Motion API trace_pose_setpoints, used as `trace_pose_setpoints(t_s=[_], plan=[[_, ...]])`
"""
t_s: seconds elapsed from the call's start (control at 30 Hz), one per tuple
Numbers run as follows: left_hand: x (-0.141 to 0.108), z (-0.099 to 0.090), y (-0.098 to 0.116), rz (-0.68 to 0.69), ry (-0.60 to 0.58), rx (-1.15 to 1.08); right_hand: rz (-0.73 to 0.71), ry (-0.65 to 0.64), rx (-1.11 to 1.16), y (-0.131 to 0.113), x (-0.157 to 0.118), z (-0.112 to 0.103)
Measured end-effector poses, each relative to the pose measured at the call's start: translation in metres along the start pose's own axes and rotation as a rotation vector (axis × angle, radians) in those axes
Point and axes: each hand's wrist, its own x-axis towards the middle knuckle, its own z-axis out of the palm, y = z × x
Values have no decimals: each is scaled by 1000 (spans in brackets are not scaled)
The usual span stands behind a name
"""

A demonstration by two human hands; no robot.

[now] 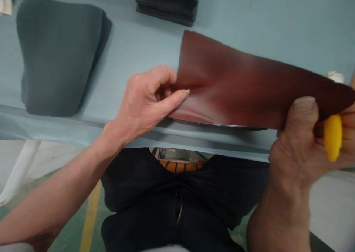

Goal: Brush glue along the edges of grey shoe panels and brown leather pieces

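Note:
A reddish-brown sheet (235,78), smooth and leather-like, is stretched between my two hands above the table's front edge. My left hand (149,100) pinches its left edge, thumb on top and fingers curled beneath. At the right, my right hand (307,133) grips the sheet's narrow end, with the thumb pressed on its face. A yellow object (332,137) sticks out between the fingers of my right hand; the rest of it is hidden. Part of a dark edge shows under the sheet's lower border.
Dark grey shaped pieces (59,56) lie stacked at the left of the pale blue table (277,19). A tall pile of dark pieces (168,2) stands at the back middle. Something whitish (335,76) shows behind the sheet's right end. My legs are below the table edge.

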Motion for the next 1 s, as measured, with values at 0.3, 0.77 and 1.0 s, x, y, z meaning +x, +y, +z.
trace_pose_setpoints(t_s=[0.3, 0.77, 1.0], plan=[[2, -1, 8, -101, 6, -9, -38, -20, 41, -13, 2, -2], [4, -3, 14, -204, 47, 119, 7, -43, 142, -20, -1, 5], [2, -3, 14, -200, 65, 192, 57, -26, 249, -19, -2, 7]])
